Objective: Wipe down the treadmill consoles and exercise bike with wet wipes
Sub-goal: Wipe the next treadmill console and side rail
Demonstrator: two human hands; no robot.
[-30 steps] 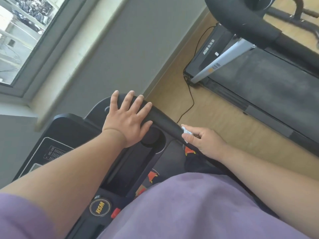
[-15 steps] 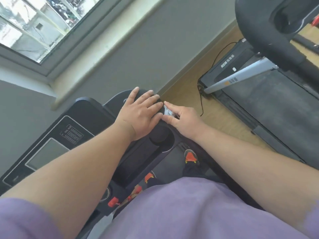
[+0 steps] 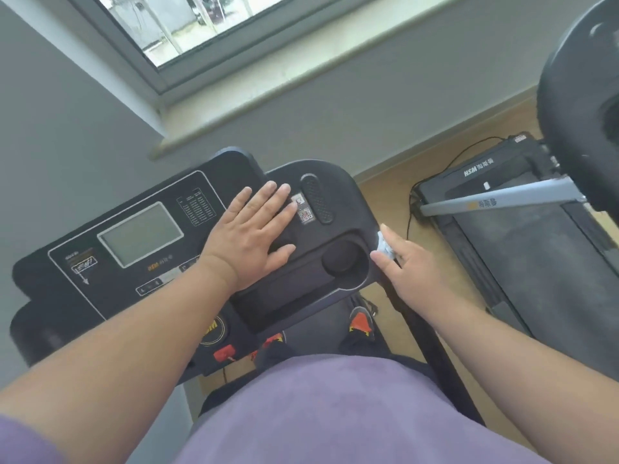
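A black treadmill console (image 3: 140,259) with a grey display (image 3: 140,234) fills the lower left. My left hand (image 3: 251,236) lies flat on it, fingers straight, just left of a QR sticker (image 3: 305,214). My right hand (image 3: 407,267) pinches a small white wet wipe (image 3: 383,246) against the console's right edge, where the black handrail (image 3: 432,349) begins. A round cup holder (image 3: 341,259) sits between the two hands.
A second treadmill (image 3: 522,242) stands to the right on the wooden floor (image 3: 385,195), with a black cable beside it and its dark console (image 3: 579,95) overhead. A grey wall and a window sill (image 3: 301,92) run behind. My orange-black shoes (image 3: 360,321) show below the console.
My right hand with the wipe slid up the handrail to the left hand, then back to the console's right edge. The view swung left and up, showing the display; my left hand stayed flat.
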